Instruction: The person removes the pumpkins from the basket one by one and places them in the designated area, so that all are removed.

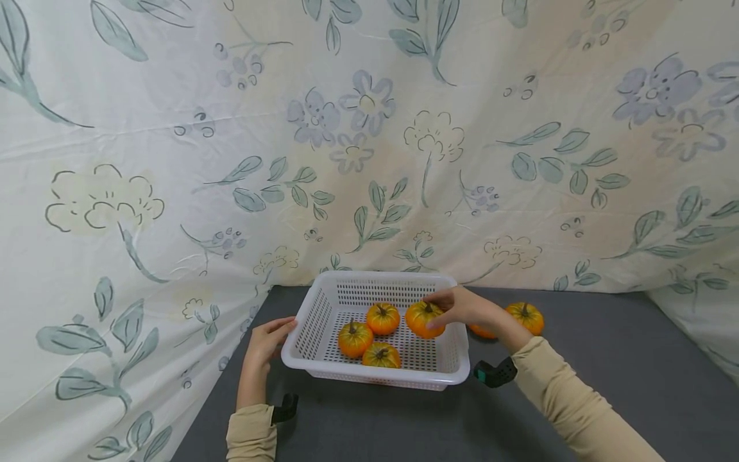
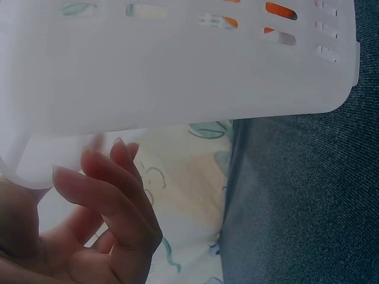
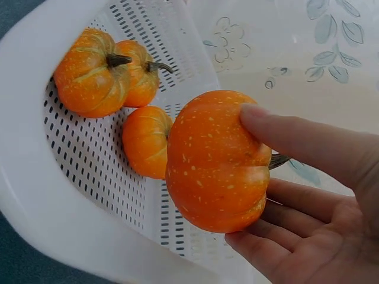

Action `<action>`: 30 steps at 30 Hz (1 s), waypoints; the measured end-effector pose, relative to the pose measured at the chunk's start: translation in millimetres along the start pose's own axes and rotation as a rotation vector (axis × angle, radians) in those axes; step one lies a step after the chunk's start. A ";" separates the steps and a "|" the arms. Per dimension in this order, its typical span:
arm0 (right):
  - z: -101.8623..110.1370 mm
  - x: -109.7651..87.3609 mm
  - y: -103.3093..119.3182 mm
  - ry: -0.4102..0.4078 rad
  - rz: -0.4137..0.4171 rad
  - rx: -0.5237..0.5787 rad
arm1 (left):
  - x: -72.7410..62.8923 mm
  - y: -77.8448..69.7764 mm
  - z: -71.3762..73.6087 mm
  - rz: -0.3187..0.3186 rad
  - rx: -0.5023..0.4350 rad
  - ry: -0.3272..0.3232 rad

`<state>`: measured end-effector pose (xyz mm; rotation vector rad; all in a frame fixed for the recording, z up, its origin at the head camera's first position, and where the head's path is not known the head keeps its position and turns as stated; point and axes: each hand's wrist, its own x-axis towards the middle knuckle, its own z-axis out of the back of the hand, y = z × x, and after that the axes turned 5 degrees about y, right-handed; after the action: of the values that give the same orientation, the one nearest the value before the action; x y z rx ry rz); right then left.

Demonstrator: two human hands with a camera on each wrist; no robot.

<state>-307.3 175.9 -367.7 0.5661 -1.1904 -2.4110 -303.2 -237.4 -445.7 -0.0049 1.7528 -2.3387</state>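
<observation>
Pumpkin (image 3: 214, 163) pinched in the right hand (image 1: 464, 306) (stem (image 3: 278, 160) toward palm).

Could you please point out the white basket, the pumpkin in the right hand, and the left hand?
White basket (image 1: 416, 377): head view, front rim.
Held pumpkin (image 3: 213, 163): right wrist view, orange side.
Left hand (image 1: 264, 343): head view, middle of hand.

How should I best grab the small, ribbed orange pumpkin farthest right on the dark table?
Probably by the rounded sides of that small, ribbed orange pumpkin, coming from above and its right: another orange pumpkin and the right forearm appear on its left, while its right flank looks unobstructed.
</observation>
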 end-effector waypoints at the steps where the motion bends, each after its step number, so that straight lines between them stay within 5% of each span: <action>1: 1.0 -0.7 -0.5 -0.005 0.005 -0.003 | -0.1 0.0 0.0 0.000 0.000 0.000; 30: 36.6 -32.6 -30.1 -0.155 -0.047 0.092 | -0.1 -0.3 0.1 -0.002 -0.014 0.005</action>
<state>-303.6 233.3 -365.7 0.4459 -1.3722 -2.4879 -303.2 -237.4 -445.3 -0.0031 1.7729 -2.3294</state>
